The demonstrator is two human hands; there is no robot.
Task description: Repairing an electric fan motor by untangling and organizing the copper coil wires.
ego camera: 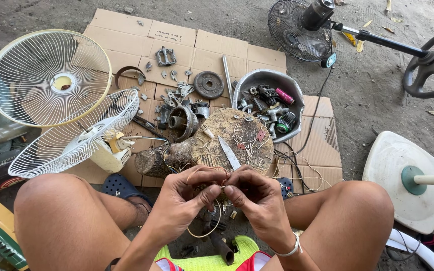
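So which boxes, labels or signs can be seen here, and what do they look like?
Flattened brown cardboard box panels: spread on the ground as a mat under the parts, with small dark handwriting on one flap.
Small teal tag: under the dark fan head, top right.
No screens or signs show.

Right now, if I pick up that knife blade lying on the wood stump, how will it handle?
The knife blade looks thin and flat, so probably stiff and light. It lies flush on the wood stump among wire scraps, so getting fingertips under it may be fiddly. No handle shows near the stump's edge; the bare metal could be slippery and sharp.
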